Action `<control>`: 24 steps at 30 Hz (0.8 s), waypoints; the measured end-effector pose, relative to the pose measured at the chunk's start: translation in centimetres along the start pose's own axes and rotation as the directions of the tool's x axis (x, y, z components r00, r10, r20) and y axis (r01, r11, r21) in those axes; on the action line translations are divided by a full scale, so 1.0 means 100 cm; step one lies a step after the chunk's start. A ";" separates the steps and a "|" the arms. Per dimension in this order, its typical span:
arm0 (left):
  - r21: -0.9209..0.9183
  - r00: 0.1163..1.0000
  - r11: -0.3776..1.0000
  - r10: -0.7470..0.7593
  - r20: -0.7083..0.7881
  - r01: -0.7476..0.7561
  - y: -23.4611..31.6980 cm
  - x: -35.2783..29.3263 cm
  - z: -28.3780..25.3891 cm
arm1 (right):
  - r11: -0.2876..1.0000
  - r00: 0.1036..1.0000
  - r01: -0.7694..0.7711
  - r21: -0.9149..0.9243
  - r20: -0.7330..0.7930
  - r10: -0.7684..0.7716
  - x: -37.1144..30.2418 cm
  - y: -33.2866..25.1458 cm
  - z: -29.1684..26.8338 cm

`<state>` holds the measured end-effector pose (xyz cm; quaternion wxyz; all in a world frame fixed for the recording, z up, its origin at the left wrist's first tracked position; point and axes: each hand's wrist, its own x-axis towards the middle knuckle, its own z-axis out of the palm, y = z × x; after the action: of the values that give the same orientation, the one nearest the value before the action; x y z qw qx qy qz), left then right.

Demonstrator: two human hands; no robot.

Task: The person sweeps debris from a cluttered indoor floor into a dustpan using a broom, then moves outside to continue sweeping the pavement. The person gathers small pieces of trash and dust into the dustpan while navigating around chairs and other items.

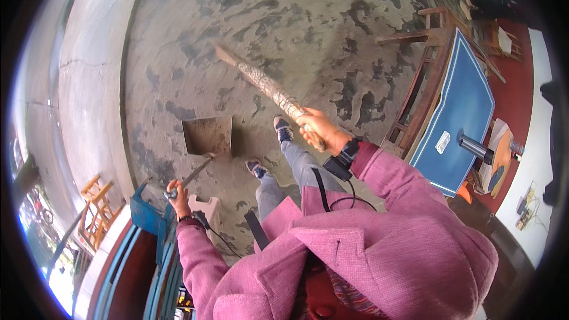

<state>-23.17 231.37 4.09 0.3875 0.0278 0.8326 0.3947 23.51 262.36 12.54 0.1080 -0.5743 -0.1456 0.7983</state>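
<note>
My right hand (323, 129) is closed round the near end of a short hand broom (269, 88), pale and patterned along its bound length. The broom slants away to the far left, and its brownish far end is blurred above the concrete floor. My left hand (179, 198) grips the handle of a long-handled dustpan (207, 136). Its metal pan rests on the floor ahead of my feet, with its open side facing away from me. A thin layer of dirt seems to lie in the pan. Broom and dustpan are apart.
A blue-topped table (459, 112) with a dark cylinder (476, 149) on it stands at the right, beside a wooden bench (427, 41). At the lower left are blue-framed boards (145, 216), a white stool (205, 210) and a wooden chair (95, 213). A raised ledge (95, 71) runs along the left.
</note>
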 end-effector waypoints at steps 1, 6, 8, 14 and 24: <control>-0.025 1.000 0.999 0.030 0.000 -0.030 -0.001 -0.001 -0.001 | 1.000 1.000 -0.009 -0.013 0.000 0.009 -0.008 -0.005 0.000; -0.092 0.998 0.994 0.060 0.010 -0.059 -0.007 0.002 -0.005 | 0.996 0.986 0.067 -0.061 -0.146 -0.075 -0.033 0.003 0.001; -0.098 0.994 0.989 0.109 -0.009 -0.109 -0.011 0.007 -0.006 | 0.991 0.971 0.128 -0.044 -0.196 -0.134 -0.032 0.009 -0.016; -0.149 0.982 0.971 0.191 0.002 -0.189 -0.018 0.019 -0.004 | 0.981 0.963 0.073 0.181 -0.268 -0.022 0.019 0.038 -0.054; -0.185 0.945 0.940 0.308 0.109 -0.285 -0.019 0.030 -0.018 | 0.985 0.989 -0.091 0.147 -0.105 0.107 0.031 0.175 0.156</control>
<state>-25.96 229.96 1.62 0.3806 0.1476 0.7544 0.5141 7.66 245.34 8.24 0.1168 -0.6157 -0.0533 0.7774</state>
